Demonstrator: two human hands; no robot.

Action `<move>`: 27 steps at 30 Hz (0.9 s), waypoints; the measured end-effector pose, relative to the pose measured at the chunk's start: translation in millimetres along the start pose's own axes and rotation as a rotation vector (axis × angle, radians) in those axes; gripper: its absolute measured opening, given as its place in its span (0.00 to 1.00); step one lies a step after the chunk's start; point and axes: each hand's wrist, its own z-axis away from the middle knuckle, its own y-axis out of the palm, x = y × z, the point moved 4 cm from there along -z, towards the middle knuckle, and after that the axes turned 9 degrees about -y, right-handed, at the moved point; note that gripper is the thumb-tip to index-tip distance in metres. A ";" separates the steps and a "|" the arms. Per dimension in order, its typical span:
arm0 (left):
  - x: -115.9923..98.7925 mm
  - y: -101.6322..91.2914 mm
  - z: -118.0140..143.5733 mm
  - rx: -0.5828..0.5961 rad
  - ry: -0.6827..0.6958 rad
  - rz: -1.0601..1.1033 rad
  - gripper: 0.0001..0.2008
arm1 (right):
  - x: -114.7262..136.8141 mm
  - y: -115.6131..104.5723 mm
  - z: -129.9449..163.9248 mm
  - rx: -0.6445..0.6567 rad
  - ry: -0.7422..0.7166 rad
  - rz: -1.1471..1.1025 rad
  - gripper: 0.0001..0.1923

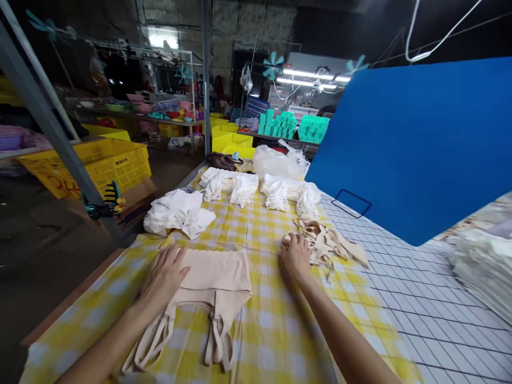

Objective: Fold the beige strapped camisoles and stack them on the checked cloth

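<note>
Left hand (166,272) open, flat on beige top (212,280) at 6 o'clock, right hand (295,255) open, fingers touching beige pile (328,240) at 3 o'clock, white piles (178,213) at 11 to 12 o'clock, plastic bag (280,160) behind, blue board (420,144) hanging over right side, yellow crate (100,162) far left.

Red marks on yellow crate (104,164), too blurred to read.

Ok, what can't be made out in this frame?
- Head view: the part of the beige garment under the left hand is hidden by that hand.
- The right hand covers the near end of the beige pile; whether it grips a piece cannot be told.
- White stack at the right edge: blurred and cut off.
- Blue board blocks everything behind it.
</note>
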 end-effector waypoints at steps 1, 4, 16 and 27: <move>-10.6 1.6 3.4 0.007 0.017 0.046 0.20 | -11.8 -2.3 -3.0 0.017 0.007 0.006 0.15; -50.5 3.7 14.5 0.072 0.072 0.226 0.22 | -32.5 -9.0 -4.9 0.092 -0.059 -0.041 0.07; -205.4 -18.3 42.4 0.505 0.316 0.956 0.34 | -35.9 -83.3 102.9 0.508 -0.199 -1.242 0.14; -279.8 -53.5 32.1 0.666 0.315 1.181 0.15 | -87.3 -116.9 135.0 -0.016 0.136 -1.152 0.22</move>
